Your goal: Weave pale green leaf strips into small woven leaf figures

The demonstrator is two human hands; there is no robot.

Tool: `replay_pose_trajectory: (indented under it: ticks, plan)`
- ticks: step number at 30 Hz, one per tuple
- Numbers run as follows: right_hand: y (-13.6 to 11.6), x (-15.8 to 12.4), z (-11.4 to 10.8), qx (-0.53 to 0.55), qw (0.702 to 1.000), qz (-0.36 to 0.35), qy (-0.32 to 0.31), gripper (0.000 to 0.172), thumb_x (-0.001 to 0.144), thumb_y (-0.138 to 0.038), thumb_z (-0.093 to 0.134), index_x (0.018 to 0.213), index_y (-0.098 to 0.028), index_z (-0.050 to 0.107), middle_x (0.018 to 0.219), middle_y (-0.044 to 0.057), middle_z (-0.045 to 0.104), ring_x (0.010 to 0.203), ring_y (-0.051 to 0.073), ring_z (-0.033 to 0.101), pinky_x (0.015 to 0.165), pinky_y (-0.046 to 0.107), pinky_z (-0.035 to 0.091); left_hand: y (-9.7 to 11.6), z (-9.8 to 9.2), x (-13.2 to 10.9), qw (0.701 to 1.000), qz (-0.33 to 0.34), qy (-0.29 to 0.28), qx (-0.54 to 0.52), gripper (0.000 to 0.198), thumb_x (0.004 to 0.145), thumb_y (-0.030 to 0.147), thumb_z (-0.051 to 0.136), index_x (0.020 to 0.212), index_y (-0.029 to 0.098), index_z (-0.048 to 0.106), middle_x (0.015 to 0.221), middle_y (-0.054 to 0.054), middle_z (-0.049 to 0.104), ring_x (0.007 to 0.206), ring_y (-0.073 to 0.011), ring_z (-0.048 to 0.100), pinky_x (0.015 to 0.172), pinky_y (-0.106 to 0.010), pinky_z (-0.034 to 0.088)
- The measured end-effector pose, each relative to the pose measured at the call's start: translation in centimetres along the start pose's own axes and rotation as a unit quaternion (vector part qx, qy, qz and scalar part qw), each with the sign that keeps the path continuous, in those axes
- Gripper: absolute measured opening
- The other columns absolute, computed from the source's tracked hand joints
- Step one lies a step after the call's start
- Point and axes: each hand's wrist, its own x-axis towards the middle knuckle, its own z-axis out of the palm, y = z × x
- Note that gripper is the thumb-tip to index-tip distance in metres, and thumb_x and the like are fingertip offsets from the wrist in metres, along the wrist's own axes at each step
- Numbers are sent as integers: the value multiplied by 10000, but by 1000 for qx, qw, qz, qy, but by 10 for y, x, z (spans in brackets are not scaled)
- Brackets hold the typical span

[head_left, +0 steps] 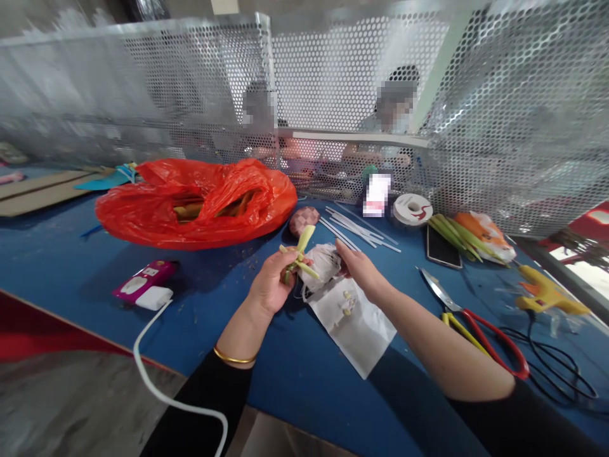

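My left hand [276, 276] is closed on a small piece made of pale yellow-green leaf-like strips [306, 238], whose ends stick out past the fingers. Right beside it lies a crumpled white bundle [325, 263], thin and cloth-like, with loose threads at its lower left. The thumb of my right hand [354, 266] rests at the bundle's right edge; its other fingers curl in behind and are partly hidden. Below both hands, a white sheet [364, 336] carries a few small pale bits [347, 303].
A red plastic bag [200, 228] stands behind left, near a magenta device [145, 281] with a white cable. White sticks [354, 227], a ribbon spool [412, 209], a phone [442, 247], red-handled scissors [495, 343] and a yellow glue gun [547, 292] lie rightward. Perforated metal [328, 76] borders the back.
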Motion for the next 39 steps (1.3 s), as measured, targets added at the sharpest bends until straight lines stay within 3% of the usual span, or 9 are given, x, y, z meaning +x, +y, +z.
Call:
replay_pose_trajectory:
  ticks: [4,8,18,21,23,26,31,33,39]
  plan:
    - [-4,-17,-2,-15,982,-131,136,255,841,-429,601,904,-200,696,894,67,681,839,221,629,786,344,479,1,-1,5,995,-24,67,-69,55,786,119,671,733,120,655,616,-19,694,625,-113,709,408,-96,417]
    - [-19,-30,8,-57,952,-300,18,147,783,-243,664,916,-230,723,933,57,653,799,192,606,760,337,463,1,2,5,993,-31,71,-91,142,850,103,594,723,115,655,619,-29,704,621,-118,714,486,-125,491]
    - [3,-1,17,167,969,-52,176,114,772,-292,543,738,-189,577,623,-17,521,545,146,535,519,277,413,1,-5,9,987,-57,69,-137,91,847,80,585,778,104,638,612,-33,684,665,-148,736,429,-115,484]
    - [9,-16,13,164,958,-64,228,109,790,-295,588,848,-202,583,713,-15,539,631,150,558,593,287,448,2,-6,9,985,-69,66,-145,33,831,94,618,816,115,639,641,-28,686,673,-144,734,368,-96,435]
    - [6,-29,14,69,966,-191,161,78,808,-248,643,873,-208,630,819,20,608,732,165,586,697,314,474,2,-5,8,985,-73,72,-142,29,832,99,622,820,118,640,657,-29,690,636,-130,722,345,-91,407]
    - [-3,-38,22,-177,894,-412,27,152,880,-150,595,993,-209,678,953,74,638,820,194,596,731,339,458,2,-3,8,985,-75,79,-131,68,851,112,598,802,113,646,665,-40,696,564,-110,691,352,-102,411]
    - [-9,-31,31,-395,738,-547,30,225,960,-106,480,877,-175,677,815,67,642,746,197,557,723,341,420,3,-1,6,985,-82,68,-134,139,883,120,551,795,104,657,661,-54,707,544,-101,680,358,-106,395]
    - [-7,-28,31,-373,750,-544,44,245,975,-137,475,809,-183,649,806,64,653,750,195,565,736,338,420,3,2,4,984,-94,76,-130,142,876,107,553,772,106,649,656,-55,708,509,-97,662,398,-125,444]
    - [3,-33,22,-143,908,-387,75,174,1000,-159,424,919,-211,569,820,24,690,744,162,632,705,295,450,-1,7,3,984,-68,93,-136,188,882,75,521,738,105,637,603,-40,684,632,-159,725,564,-203,561]
